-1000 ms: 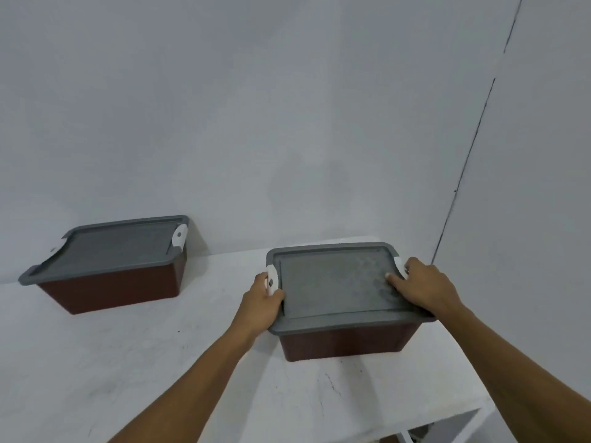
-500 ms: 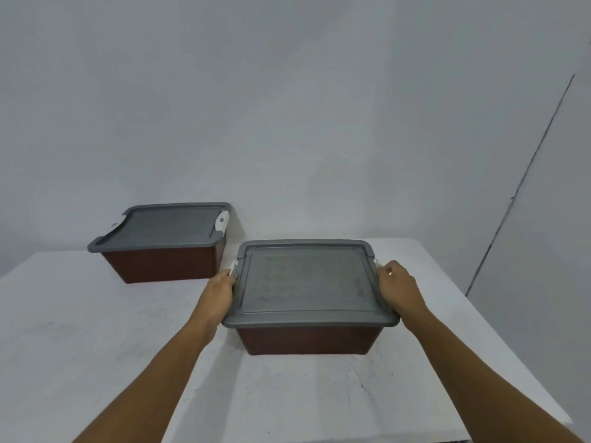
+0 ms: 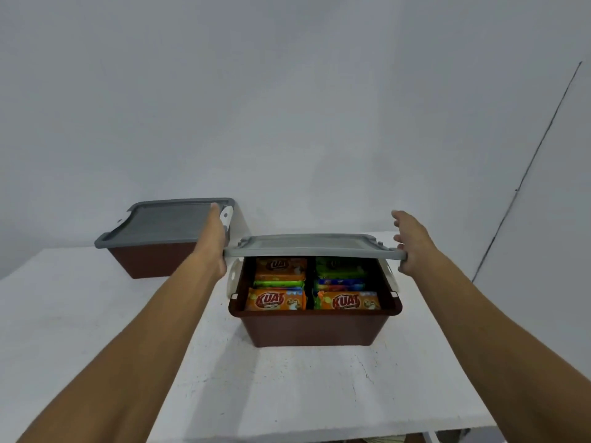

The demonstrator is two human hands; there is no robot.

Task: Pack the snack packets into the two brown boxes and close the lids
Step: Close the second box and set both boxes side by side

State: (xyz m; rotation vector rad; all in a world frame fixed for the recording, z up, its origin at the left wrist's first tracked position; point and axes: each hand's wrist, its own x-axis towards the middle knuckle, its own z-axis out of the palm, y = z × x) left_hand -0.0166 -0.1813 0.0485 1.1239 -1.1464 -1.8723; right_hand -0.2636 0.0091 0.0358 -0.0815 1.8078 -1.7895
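The near brown box (image 3: 316,327) stands open on the white table (image 3: 96,314), filled with orange and green snack packets (image 3: 275,300) in two rows. Its grey lid (image 3: 307,247) hangs level a little above the box rim. My left hand (image 3: 215,247) holds the lid's left end and my right hand (image 3: 411,244) holds its right end, with the fingers spread above the corner. The far brown box (image 3: 150,260) sits at the back left with its own grey lid (image 3: 166,222) on it.
White latches (image 3: 232,279) hang open on both sides of the near box. A grey wall rises right behind the table. The table's right edge runs close to the near box, and its front edge lies below my arms.
The lid of the near box, which lay shut under both hands, is now lifted off the rim, showing the packets inside. The view has shifted, so both boxes sit more central.
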